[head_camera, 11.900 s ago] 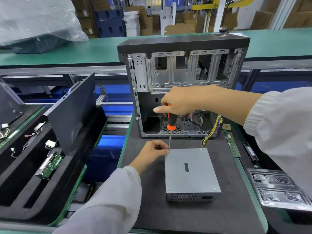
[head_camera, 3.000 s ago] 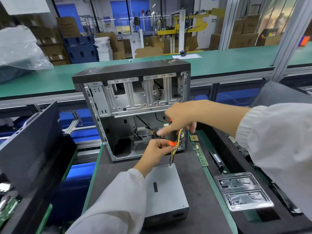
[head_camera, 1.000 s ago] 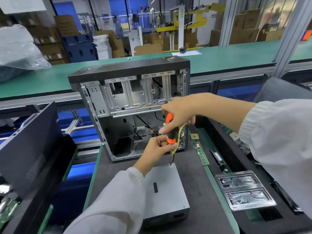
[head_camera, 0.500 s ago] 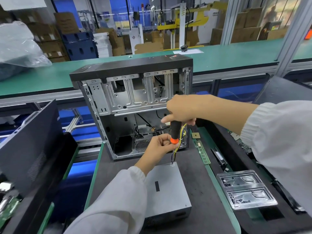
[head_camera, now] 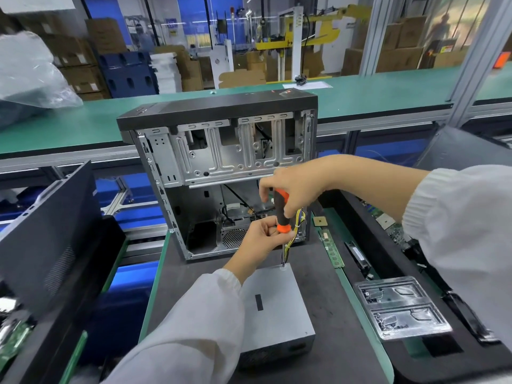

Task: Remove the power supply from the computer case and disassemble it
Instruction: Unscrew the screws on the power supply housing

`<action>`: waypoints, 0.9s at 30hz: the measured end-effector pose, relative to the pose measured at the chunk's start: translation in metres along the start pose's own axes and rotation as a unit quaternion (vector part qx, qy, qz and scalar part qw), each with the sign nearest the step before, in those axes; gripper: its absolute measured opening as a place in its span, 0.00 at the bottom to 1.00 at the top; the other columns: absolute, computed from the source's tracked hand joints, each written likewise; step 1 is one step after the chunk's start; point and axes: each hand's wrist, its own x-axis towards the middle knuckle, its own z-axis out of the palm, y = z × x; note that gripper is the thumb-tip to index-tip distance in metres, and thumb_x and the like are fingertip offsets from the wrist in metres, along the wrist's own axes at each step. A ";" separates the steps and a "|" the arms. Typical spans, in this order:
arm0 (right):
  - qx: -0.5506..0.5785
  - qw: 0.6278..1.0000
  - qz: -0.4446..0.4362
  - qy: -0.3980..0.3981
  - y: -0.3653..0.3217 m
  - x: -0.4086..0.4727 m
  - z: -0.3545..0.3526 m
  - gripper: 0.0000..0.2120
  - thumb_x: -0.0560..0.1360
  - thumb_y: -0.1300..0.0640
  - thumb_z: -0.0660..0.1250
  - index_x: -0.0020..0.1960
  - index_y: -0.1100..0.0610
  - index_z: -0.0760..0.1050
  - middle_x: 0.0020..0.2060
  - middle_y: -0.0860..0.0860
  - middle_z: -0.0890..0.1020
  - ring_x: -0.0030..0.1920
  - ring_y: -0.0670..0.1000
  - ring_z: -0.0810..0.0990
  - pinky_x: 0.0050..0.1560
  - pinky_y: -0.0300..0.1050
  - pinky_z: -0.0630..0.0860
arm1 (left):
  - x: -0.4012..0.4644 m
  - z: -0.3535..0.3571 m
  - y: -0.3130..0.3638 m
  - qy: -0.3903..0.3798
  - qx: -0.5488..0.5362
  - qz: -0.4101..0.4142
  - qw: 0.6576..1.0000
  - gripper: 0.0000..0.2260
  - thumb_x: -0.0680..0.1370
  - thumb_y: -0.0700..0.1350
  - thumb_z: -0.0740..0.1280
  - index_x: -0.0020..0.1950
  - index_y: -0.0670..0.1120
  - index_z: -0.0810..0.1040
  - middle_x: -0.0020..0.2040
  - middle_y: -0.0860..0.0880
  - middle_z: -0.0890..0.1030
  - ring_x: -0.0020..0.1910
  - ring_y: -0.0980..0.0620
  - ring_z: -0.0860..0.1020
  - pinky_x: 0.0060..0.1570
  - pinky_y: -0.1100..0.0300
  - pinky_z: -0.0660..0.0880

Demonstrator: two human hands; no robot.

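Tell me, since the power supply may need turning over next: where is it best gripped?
Probably by the power supply's two long side walls, coming from above: it lies flat, the top is broad, and the wire bundle leaves its far end.

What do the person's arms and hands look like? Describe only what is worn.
Both arms are in loose white long sleeves, like a lab coat or smock. The left sleeve and right sleeve each end in a ribbed knit cuff at the wrist. The left hand and right hand are bare: no gloves, rings, watch or wrist strap show.
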 end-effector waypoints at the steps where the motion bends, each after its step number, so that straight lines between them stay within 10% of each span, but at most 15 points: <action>1: 0.013 1.000 -0.004 -0.002 0.001 -0.001 -0.002 0.22 0.73 0.49 0.71 0.63 0.49 0.65 0.46 0.50 0.71 0.36 0.50 0.77 0.33 0.44 0.76 | 0.000 -0.001 0.000 0.001 -0.003 0.003 1.000 0.03 0.75 0.36 0.73 0.45 0.39 0.80 0.28 0.49 0.63 0.27 0.58 0.63 0.36 0.71 0.69; 4: -0.006 0.998 0.052 0.035 -0.005 0.000 0.005 0.28 0.72 0.36 0.66 0.58 0.58 0.69 0.39 0.54 0.80 0.30 0.53 0.83 0.26 0.40 0.78 | -0.001 0.000 0.001 -0.006 -0.004 0.003 1.000 0.05 0.75 0.36 0.73 0.47 0.36 0.78 0.33 0.42 0.64 0.34 0.48 0.64 0.43 0.64 0.70; 7: -0.064 0.993 0.063 0.079 -0.007 0.006 0.011 0.20 0.78 0.43 0.62 0.52 0.62 0.72 0.33 0.57 0.83 0.26 0.53 0.82 0.26 0.40 0.78 | -0.001 -0.002 0.003 -0.028 -0.002 -0.007 1.000 0.08 0.75 0.37 0.73 0.50 0.35 0.78 0.36 0.41 0.68 0.39 0.45 0.66 0.52 0.54 0.72; 12: 0.056 0.995 0.065 0.052 -0.003 0.000 0.002 0.07 0.78 0.57 0.65 0.54 0.57 0.70 0.35 0.54 0.77 0.26 0.49 0.82 0.29 0.43 0.81 | -0.011 -0.025 -0.006 -0.071 0.097 -0.052 0.991 0.14 0.75 0.38 0.73 0.59 0.41 0.79 0.24 0.55 0.61 0.24 0.57 0.57 0.29 0.70 0.61; 27: 0.159 0.980 0.096 0.066 -0.014 -0.020 -0.010 0.11 0.78 0.56 0.66 0.58 0.56 0.70 0.43 0.60 0.82 0.34 0.54 0.85 0.31 0.44 0.81 | -0.040 -0.028 -0.025 -0.093 0.276 -0.030 0.956 0.11 0.82 0.48 0.63 0.41 0.47 0.74 0.30 0.54 0.67 0.24 0.60 0.64 0.29 0.64 0.60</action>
